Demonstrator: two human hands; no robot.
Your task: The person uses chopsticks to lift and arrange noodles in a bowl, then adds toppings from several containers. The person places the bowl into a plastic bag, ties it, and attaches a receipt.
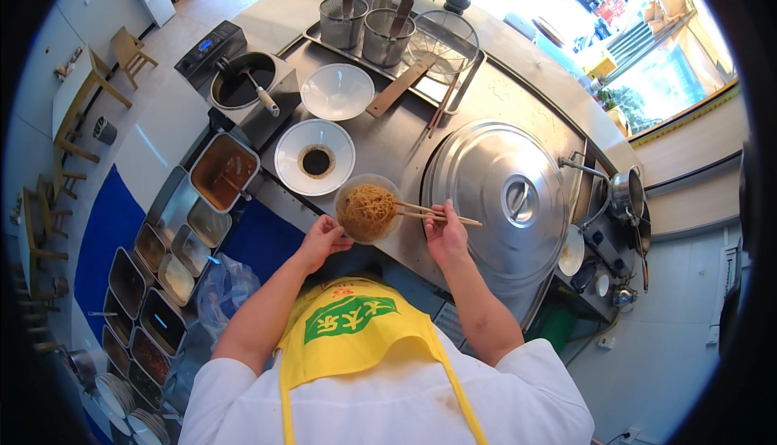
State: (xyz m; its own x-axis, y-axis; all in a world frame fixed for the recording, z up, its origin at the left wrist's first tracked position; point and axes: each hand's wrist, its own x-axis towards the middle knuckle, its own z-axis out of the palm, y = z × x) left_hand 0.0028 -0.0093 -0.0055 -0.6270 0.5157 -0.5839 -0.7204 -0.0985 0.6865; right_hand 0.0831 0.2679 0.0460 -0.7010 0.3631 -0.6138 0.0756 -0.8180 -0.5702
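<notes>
My left hand [323, 240] grips the rim of a clear round bowl [363, 233] at the counter's front edge. Brown noodles [368, 205] are heaped inside it. In my right hand [448, 235] is a pair of wooden chopsticks [431, 212], their tips in the noodles at the bowl's right side. Just beyond the bowl sits a white dish [290, 152] with a pool of dark sauce [316, 161] in its middle. Behind that dish is a second white dish [337, 83]. A large lidded metal pot [479, 159] lies close to my right hand.
A tray [455, 100] at the back holds several mesh noodle strainers [385, 43]. Dark liquid and a ladle [262, 94] are in a pot [272, 70] at the left. Several ingredient pans [164, 317] and a plastic bag [224, 290] lie left of me. A faucet [586, 167] stands right.
</notes>
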